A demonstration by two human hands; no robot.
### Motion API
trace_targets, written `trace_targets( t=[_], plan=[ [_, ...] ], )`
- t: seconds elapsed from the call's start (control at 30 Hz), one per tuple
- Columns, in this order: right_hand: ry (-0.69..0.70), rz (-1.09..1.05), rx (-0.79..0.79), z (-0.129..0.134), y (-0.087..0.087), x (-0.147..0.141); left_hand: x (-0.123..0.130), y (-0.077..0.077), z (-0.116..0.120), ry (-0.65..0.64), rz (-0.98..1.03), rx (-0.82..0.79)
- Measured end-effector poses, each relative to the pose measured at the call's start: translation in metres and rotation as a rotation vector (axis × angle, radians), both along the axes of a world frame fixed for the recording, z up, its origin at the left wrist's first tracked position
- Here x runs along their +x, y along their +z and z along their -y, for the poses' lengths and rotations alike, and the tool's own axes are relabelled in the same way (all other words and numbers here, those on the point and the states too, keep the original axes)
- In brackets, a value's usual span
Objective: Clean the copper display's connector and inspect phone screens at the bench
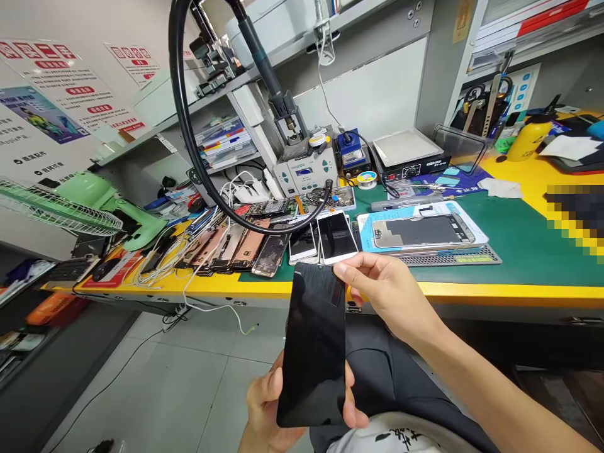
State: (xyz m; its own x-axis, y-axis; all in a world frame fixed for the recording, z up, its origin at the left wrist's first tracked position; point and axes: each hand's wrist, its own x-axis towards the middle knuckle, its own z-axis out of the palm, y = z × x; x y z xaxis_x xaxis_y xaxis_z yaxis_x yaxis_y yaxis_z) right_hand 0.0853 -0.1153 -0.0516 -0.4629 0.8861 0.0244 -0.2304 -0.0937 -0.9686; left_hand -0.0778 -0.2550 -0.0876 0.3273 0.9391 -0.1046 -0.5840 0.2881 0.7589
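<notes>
Since I take the phone [311, 346] as the centre of my clock, the fan [94, 192] sits at ten, at the left end of the bench [255, 288]. Just right of it, white cables [155, 264] lie loosely heaped. Between ten and eleven I have phone parts [221, 248] packed side by side, likely to save room and leave each one easy to pick out. At eight, my left hand [262, 399] cradles the phone's lower end, thumb at the left edge and fingers curled round to the right one; I judge that it bears the weight. The phone itself is held up in front of the bench, its dark face towards me, so I see nearly all of it. Whether it is whole or only a display, I can't tell. At twelve, two white phones [337, 236] lie on the bench. At two, my right hand [384, 286] has its thumb and fingers pinched narrowly on the phone's top right corner, probably to steady it without covering much. Between one and two, a screen [419, 229] lies on its packet [367, 229], perhaps against scratches. Farther out at two stands a yellow bottle [531, 138], well apart from the phones.
</notes>
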Motion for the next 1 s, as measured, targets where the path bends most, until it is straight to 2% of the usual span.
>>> trace_targets(
  t=[0.13,0.27,0.37,0.47,0.57,0.8,0.9,1.0],
  plan=[
    [-0.015,0.045,0.054,0.000,0.001,0.000,0.004,0.007,-0.002,-0.018,0.078,0.054],
    [-0.055,0.063,0.299,0.007,0.011,0.003,0.004,0.014,0.001,0.001,-0.043,0.047],
    [-0.035,0.139,0.495,0.013,0.021,0.004,0.005,0.019,0.003,0.012,-0.117,0.024],
    [-0.030,0.171,0.594,0.017,0.028,0.003,0.007,0.023,0.003,0.020,-0.125,0.020],
    [-0.032,0.168,0.578,0.018,0.032,0.000,0.009,0.024,0.004,0.039,-0.128,0.016],
    [0.059,0.112,0.376,0.008,0.038,-0.006,0.004,0.017,0.009,0.024,-0.121,0.017],
    [0.084,0.075,0.347,0.001,0.037,-0.009,0.002,0.012,0.009,-0.025,-0.075,0.040],
    [0.110,0.079,0.356,-0.003,0.035,-0.013,0.001,0.010,0.010,-0.016,0.013,0.015]
  ],
)
